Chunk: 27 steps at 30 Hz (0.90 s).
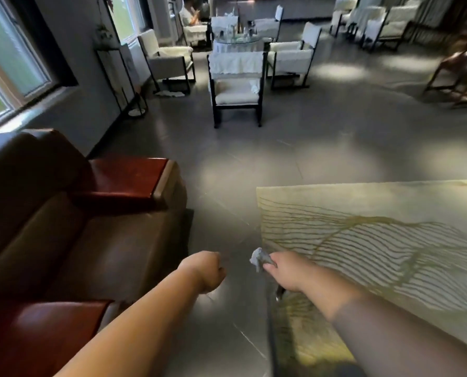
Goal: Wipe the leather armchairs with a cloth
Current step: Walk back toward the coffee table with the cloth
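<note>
Two bare forearms reach forward from the bottom of the frame, over a glossy grey tiled floor (254,159). The right hand (284,270), lower centre, has its fingers curled tight around a small crumpled pale grey cloth (259,258), bunched so only a wad pokes out; it is held in the air, touching no furniture, probably carried ready for wiping. The left hand (205,270), just left of it, is balled into a fist that holds nothing.

The leather armchair (85,240) fills the lower left of the frame: a broad, boxy seat in smooth brown leather with a dull sheen, and flat-topped reddish arms, one with a paler wooden-looking end cap. Neither hand touches it.

At lower right lies a cream rug (376,227) with thin wavy olive lines. In the upper centre, well apart, stand white-cushioned dark-framed chairs (236,91).
</note>
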Tool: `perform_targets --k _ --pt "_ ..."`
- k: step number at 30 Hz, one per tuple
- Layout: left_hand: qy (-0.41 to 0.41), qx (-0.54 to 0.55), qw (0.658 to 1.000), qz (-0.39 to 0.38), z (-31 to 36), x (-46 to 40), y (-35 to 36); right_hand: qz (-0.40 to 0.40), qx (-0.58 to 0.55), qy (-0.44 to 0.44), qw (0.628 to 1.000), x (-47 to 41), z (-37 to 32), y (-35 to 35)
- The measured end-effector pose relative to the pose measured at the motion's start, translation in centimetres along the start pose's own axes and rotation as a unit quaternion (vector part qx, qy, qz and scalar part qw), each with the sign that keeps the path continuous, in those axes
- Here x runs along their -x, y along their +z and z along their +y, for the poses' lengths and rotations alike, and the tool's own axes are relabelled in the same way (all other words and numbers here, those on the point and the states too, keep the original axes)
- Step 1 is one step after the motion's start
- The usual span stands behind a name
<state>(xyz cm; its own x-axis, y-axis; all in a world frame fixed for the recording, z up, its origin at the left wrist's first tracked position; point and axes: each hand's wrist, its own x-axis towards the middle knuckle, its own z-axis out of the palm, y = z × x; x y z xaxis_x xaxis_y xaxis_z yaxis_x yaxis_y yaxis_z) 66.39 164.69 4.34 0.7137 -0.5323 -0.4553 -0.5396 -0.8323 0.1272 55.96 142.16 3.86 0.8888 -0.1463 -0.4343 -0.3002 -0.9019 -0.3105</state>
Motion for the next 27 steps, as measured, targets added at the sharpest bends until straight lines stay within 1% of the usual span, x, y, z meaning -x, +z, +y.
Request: perform_targets --k 4,7,11,14,17,20,23,26,27 --pt "0.060 -0.042 0.997 0.004 12.1 -1.6 0.1 0.041 -0.018 0.058 0.997 6.9 10.5 -1.3" --pt "0.132 -0.044 0.990 -0.016 22.3 -2.0 0.5 0.054 -0.045 0.099 0.993 13.3 18.7 -2.3" --pt "0.218 -0.060 0.974 -0.019 36.1 -2.6 1.9 0.088 -0.065 0.166 0.980 21.9 28.8 -3.0" --pt "0.281 -0.074 0.957 -0.014 45.6 -2.5 2.9 0.106 -0.090 0.227 0.964 27.7 35.1 -3.1" --pt "0.332 -0.106 0.937 -0.011 53.8 -2.0 4.0 0.111 -0.136 0.289 0.941 33.4 40.1 -2.3" --pt "0.384 -0.137 0.913 -0.028 60.7 -1.5 5.5 0.128 -0.180 0.336 0.916 39.1 44.4 -0.5" --pt "0.422 -0.170 0.889 -0.055 66.6 -0.9 7.5 0.106 -0.177 0.366 0.908 44.4 47.6 1.5" --pt "0.465 -0.199 0.860 -0.066 72.7 -0.4 9.4 0.115 -0.198 0.442 0.867 48.4 50.6 3.5" --pt "0.479 -0.204 0.851 -0.071 74.8 -0.2 10.0 0.113 -0.215 0.452 0.858 49.3 51.9 4.4"
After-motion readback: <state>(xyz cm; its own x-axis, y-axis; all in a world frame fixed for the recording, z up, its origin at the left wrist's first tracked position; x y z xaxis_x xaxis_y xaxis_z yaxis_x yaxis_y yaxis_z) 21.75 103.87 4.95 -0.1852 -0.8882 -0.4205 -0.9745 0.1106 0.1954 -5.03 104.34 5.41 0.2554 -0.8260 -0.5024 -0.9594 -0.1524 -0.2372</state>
